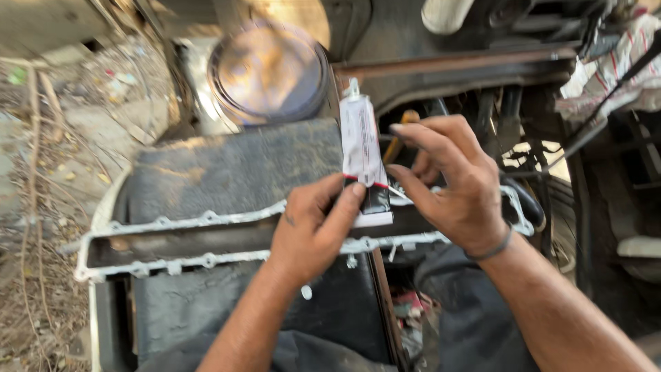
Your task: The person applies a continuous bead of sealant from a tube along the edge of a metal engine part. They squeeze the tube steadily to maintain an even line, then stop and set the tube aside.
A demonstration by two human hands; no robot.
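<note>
Your left hand (310, 231) pinches the lower, crimped end of the white sealant tube (363, 148), fingers (344, 207) clenched around its dark bottom band, so the tube stands nearly upright with its nozzle pointing away from you. Your right hand (451, 182) is beside it, thumb and forefinger closed on something thin and pale at the tube's lower edge; what it is, blur hides. The tube sits just above the pale gasket (206, 220) that runs along the rim of the dark metal pan (227, 172), near the pan's right end. Keep the left grip low on the tube so squeezing works from the bottom up, and steady your right wrist against the pan's edge. Beyond the pan's far edge stands a round metal drum (268, 72); a striped cloth (620, 62) hangs at the far right.
</note>
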